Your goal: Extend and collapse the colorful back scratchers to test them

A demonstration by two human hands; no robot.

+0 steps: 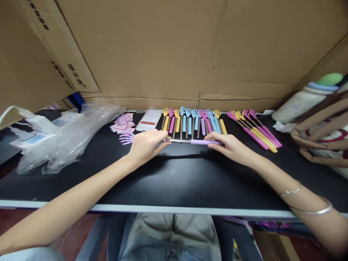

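Head view: a purple back scratcher (199,142) spans the gap between both hands, its long axis running left to right.
The left hand (146,143) has thumb and fingers pinched on the metal rod, and the purple claw shows beyond it on the left; the right hand (231,145) is clamped on the handle near its other end. Neither hand is nearer, since both touch it. The scratcher appears raised above the black tabletop (174,181), roughly parallel to the front edge and crosswise to the row of coloured scratchers (189,125) just behind it.
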